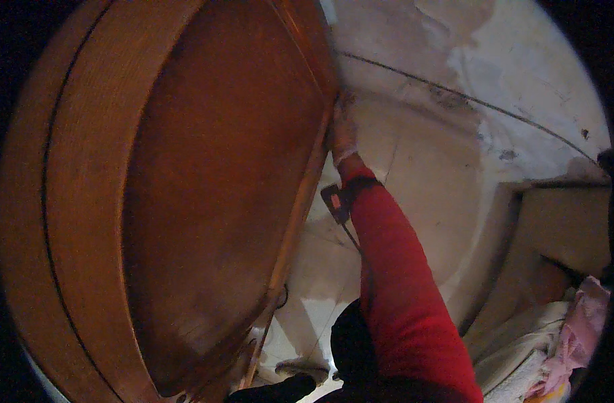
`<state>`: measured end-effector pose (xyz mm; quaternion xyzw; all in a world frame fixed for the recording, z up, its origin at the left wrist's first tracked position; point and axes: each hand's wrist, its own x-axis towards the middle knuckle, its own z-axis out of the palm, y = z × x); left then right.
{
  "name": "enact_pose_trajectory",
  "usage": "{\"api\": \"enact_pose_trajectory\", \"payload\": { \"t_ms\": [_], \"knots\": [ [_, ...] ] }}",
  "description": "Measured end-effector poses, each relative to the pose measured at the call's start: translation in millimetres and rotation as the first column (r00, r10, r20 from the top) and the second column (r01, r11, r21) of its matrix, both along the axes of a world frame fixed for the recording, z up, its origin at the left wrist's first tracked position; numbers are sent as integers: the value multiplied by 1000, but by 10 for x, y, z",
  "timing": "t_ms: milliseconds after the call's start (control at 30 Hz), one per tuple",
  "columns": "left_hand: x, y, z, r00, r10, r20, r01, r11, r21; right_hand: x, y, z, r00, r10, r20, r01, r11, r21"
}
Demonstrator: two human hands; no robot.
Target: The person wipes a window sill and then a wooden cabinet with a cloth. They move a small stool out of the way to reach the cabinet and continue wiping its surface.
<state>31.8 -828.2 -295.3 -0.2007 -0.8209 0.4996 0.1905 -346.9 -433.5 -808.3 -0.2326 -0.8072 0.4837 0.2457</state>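
Observation:
My right arm, in a red sleeve with a small dark device (335, 202) strapped at the wrist, reaches away from me. My right hand (345, 126) lies along the right edge of a large brown wooden panel (226, 166), close to its far corner. A pale band circles the wrist. The fingertips are dim and blurred, so their grip on the edge is unclear. My left hand is out of view.
A lighter wooden surface (93, 166) with a dark groove runs along the left. Tiled floor (427, 201) lies right of the panel. A cable (468, 96) crosses the stained pale wall (528, 60). Pink cloth (581, 322) and pale cloth (528, 347) are heaped at lower right.

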Motion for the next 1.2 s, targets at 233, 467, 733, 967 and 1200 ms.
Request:
{"api": "enact_pose_trajectory", "payload": {
  "t_ms": [233, 467, 733, 967, 1200],
  "knots": [
    [18, -46, 70, 1000, -3, 15, 2, 1000, 9, 612, -305, 251, 934, 271, 232, -217, 948, -233],
    [-26, -135, 105, 998, -55, 21, 55, 998, -3, 464, -285, 679, 989, 38, -143, -45, 998, -46],
    [-238, -398, 198, 984, -170, 55, 171, 985, -8, 640, -248, 871, 888, 304, 346, -277, 953, -126],
    [24, -720, 11, 984, -179, 12, 179, 984, 16, 1172, -508, 782, 846, 396, 356, -468, 872, 142],
    [-65, -468, -64, 991, -130, 24, 129, 990, 49, 1518, -859, 709, 513, 597, 616, -789, 611, 65]
  ]
}}
